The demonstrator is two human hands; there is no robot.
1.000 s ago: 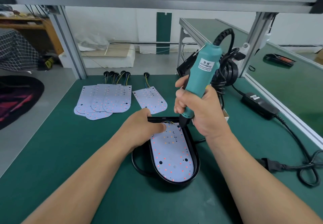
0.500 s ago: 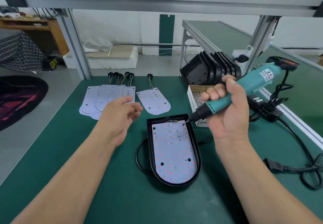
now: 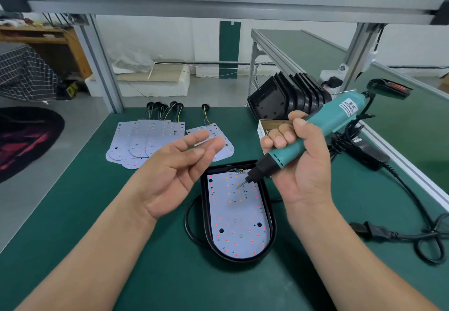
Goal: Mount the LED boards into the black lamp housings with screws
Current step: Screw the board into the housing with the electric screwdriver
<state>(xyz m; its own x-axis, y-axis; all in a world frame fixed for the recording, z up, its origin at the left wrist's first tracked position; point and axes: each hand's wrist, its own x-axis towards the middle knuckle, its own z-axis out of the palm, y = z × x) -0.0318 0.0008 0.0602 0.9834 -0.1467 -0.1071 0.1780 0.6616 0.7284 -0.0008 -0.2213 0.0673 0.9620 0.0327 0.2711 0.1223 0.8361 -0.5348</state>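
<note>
LED board (image 3: 239, 216) in black housing (image 3: 273, 228), "KEENWISE" screwdriver (image 3: 323, 126) above

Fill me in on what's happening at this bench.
A person is mid-assembly. The right hand grips a teal electric screwdriver, its tip over the top end of the light board lying in the black lamp shell. The left hand hovers open, holding nothing. Behind lie spare boards.
</note>
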